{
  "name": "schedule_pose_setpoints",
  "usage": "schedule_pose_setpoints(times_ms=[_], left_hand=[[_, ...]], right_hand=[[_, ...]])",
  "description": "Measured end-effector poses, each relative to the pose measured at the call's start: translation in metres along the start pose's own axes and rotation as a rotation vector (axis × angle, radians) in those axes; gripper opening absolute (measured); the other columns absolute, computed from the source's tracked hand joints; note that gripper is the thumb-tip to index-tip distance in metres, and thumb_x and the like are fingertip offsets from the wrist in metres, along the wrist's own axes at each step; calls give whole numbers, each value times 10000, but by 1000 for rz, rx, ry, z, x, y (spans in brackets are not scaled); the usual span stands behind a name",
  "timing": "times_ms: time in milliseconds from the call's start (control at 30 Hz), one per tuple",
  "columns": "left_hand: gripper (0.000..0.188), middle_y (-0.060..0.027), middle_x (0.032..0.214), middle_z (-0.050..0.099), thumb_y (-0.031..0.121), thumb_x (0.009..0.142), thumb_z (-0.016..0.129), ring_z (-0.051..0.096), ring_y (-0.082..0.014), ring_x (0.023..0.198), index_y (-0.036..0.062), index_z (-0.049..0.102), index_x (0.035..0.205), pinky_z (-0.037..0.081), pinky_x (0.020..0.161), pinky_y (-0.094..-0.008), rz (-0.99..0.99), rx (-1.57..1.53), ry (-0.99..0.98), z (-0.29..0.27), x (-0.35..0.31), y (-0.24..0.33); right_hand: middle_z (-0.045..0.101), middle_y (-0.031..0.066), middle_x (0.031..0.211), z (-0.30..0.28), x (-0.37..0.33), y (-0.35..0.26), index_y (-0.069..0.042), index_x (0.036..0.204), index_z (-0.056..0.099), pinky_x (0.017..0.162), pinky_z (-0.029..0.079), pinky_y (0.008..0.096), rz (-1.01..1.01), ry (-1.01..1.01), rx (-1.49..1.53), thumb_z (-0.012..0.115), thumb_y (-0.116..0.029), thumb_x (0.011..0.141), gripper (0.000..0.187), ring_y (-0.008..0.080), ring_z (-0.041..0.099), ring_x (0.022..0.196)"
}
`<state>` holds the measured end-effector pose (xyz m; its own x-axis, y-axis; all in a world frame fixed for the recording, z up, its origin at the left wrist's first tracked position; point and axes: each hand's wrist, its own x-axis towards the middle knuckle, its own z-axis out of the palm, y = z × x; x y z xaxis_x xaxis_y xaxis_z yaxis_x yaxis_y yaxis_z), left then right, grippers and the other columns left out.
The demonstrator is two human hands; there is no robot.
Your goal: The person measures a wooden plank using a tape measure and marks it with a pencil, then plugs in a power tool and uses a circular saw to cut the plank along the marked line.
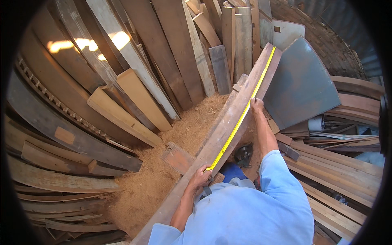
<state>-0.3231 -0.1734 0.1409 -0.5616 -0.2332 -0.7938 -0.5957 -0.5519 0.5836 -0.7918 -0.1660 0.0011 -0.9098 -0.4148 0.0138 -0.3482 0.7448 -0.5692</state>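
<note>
tape measure: yellow blade (238, 123) drawn out and lying lengthwise on the plank, from my left hand to near the plank's far end.
plank: long brown board (216, 148), running from the near left to the far right, in front of my body.
work done: blade is out and laid along the wood; i judge this to be a measuring step in progress.
work left: i can make out no mark or fresh cut at the blade; reading and marking appear outstanding.
left hand: near end of the blade (200, 178); fingers closed together on the tape measure. its case is not visible.
right hand: farther along, at the plank's right side (257, 105); fingers curled in, just beside or touching the blade. i cannot tell whether they are clamped on it.
sawdust: spread on the ground (130, 196), left of the plank.
panel: grey-blue sheet (304, 85), right of the plank's far end.
</note>
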Motion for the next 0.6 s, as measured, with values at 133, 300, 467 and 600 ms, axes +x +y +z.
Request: schedule_pose_setpoints(times_ms=[133,300,467,600], left_hand=[[443,-31,801,595,258,909,592,547,-120,711,35,567,1291,445,622,-281,51,65,7,0,4,-12],[564,-232,963,678,298,888,598,650,-349,873,77,505,1398,510,785,-447,591,517,339,-1,24,-63],[626,-293,1057,612,299,873,604,589,-437,1006,214,437,1471,474,929,-492,216,738,311,1,-24,-42],[657,-258,1185,529,299,863,621,517,-429,1136,289,410,1485,453,964,-514,195,793,422,-14,-38,-92]], right_hand=[[657,275,783,4,-17,2,24,826,698,728,500,487,-4,40,67,578,-353,865,397,419,669,786],[664,230,745,8,-58,-7,-3,842,707,674,506,431,-101,-51,62,618,-304,870,315,335,666,697],[697,190,764,-14,-131,-24,16,967,708,703,526,378,-13,-155,111,618,-275,877,318,265,685,722],[707,227,851,-28,-180,-44,38,1055,698,782,527,372,-105,-262,78,598,-264,897,355,278,698,825]])
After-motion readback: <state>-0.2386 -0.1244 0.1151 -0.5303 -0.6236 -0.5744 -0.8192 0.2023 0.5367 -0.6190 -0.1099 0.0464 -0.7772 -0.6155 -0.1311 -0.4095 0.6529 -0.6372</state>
